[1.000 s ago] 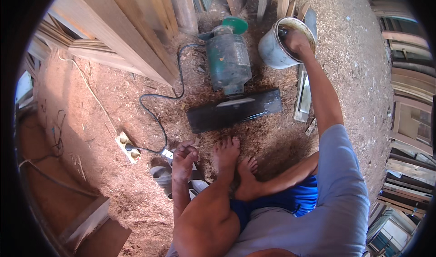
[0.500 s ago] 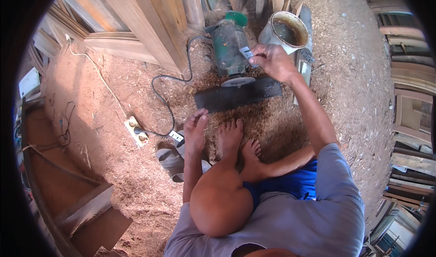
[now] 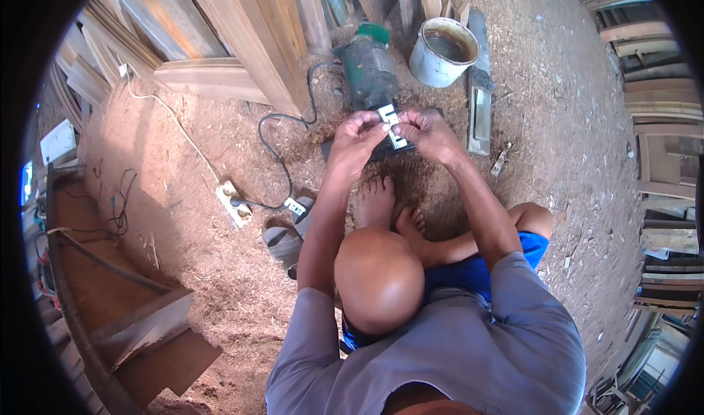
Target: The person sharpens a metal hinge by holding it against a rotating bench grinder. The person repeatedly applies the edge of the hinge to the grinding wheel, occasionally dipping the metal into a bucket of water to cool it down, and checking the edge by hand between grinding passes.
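Observation:
Both hands meet in front of a worn green motor on the ground. Between them is a small white tag with black marks. My left hand pinches its left edge with thumb and finger. From the other side, my right hand has thumb and fingers closed on it too. Behind the hands lies a dark flat board, mostly covered by them. The disc at the motor's near end is hidden.
A white bucket with brownish contents stands right of the motor, beside a narrow plank. A black cable runs left to a power strip. Sandals lie left of my feet. Timber leans at the upper left.
My right hand has come down and left from beside the motor with the tag. My left hand has risen from near my knee and now grips the tag as well.

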### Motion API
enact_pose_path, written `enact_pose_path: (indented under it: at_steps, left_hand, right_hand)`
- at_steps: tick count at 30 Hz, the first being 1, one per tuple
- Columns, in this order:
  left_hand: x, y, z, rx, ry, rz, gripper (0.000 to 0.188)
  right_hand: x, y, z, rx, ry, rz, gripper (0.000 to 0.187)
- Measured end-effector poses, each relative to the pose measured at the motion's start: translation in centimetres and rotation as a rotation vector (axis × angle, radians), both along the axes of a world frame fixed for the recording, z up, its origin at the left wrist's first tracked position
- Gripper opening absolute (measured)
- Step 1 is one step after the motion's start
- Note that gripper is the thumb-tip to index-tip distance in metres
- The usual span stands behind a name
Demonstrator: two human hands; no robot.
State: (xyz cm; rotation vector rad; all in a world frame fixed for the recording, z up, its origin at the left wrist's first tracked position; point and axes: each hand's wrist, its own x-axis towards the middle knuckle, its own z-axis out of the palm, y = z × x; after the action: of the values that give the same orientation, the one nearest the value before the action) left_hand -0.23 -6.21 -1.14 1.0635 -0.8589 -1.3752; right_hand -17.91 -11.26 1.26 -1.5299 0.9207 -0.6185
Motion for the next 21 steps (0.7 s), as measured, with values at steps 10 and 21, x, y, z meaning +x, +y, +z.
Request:
enact_pose_path:
  at_steps: [10,21]
  left_hand:
    - [-0.3,1.6,-2.1,-0.021,0.236,0.101,0.007]
    - [-1.2,4.1,-0.1,-0.095,0.168,-0.182,0.028]
  right_hand:
    - [-0.9,3.9,-0.3,-0.035,0.063,-0.058,0.010]
    - [0.1,5.3,-2.4,0.381,-0.498,-0.295,0.007]
